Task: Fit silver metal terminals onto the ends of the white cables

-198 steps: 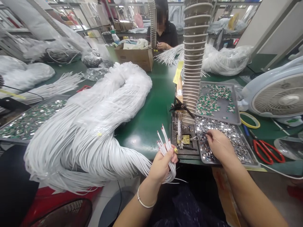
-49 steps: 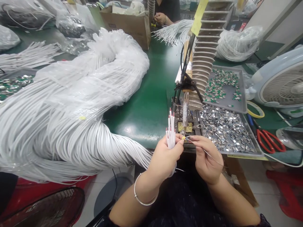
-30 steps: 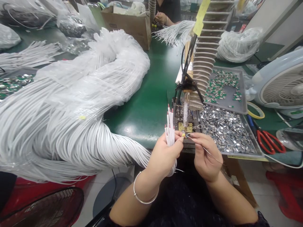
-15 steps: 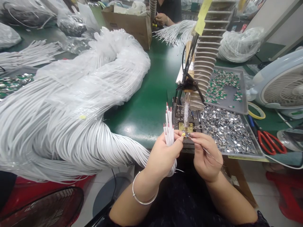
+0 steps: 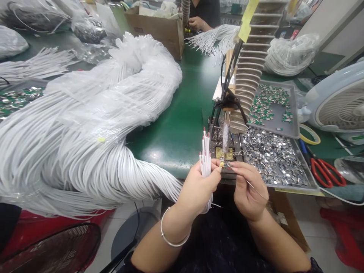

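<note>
My left hand point(image 5: 196, 187) is closed around a bundle of white cables point(image 5: 206, 159) with reddish tips pointing up. Its thumb and forefinger also pinch a tiny piece beside a yellow spot, too small to name. My right hand point(image 5: 251, 187) is closed, with a thin solder wire point(image 5: 250, 184) running through its fingers. The fingertips of both hands nearly meet just below the tip of a soldering iron point(image 5: 226, 134), which hangs upright in a stand. Under that tip sits a yellow sponge point(image 5: 224, 152).
Large plastic-wrapped white cables point(image 5: 113, 110) cover the left. On the right are a tray of metal connector shells point(image 5: 270, 155), a tray of green-board connectors point(image 5: 270, 102), red-handled scissors point(image 5: 327, 172) and a fan point(image 5: 338, 102). A ribbed hose point(image 5: 253, 64) hangs close; a co-worker's hand point(image 5: 196, 23) shows beyond.
Both hands sit slightly lower, a little farther from the iron's tip. Their grips look the same. The whole view has shifted a little.
</note>
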Motion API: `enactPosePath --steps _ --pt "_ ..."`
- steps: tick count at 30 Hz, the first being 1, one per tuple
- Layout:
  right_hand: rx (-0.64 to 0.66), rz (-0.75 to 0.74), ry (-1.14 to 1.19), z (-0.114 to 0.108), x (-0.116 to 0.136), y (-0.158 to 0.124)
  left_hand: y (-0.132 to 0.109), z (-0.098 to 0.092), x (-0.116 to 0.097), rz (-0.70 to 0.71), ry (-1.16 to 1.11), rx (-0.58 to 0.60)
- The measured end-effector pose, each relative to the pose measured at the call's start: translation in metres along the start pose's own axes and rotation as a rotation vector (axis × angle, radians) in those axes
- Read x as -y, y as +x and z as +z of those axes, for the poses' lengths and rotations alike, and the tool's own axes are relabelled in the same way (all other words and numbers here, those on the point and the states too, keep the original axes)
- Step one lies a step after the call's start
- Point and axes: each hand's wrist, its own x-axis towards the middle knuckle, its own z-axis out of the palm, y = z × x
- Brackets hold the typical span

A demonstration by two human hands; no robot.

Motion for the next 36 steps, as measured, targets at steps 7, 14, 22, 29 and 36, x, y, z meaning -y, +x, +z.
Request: enactPosePath --steps 7,14,22,29,36 --pt "-0.027 0.026 0.036 -0.0004 -0.0031 -0.0022 0.0010 0.0013 -0.0018 -0.007 -0.053 0.004" --pt "0.003 0.033 0.012 -0.0012 -0.0048 -0.0008 0.0021 0.0019 -0.0007 -0.009 -0.077 -0.008" --pt "0.000 0.004 -0.028 0.0000 -0.0036 0.0022 0.0033 0.0022 -0.0024 -0.002 -0.078 0.005" --pt "0.000 -0.004 -0.028 0.0024 -0.0043 0.0053 0.0035 0.0049 -0.0067 -0.010 -0.123 -0.007" --pt "-0.021 -0.017 -0.032 0.0037 -0.0036 0.0064 0.0030 0.0051 -0.0084 -0.012 -0.121 -0.026"
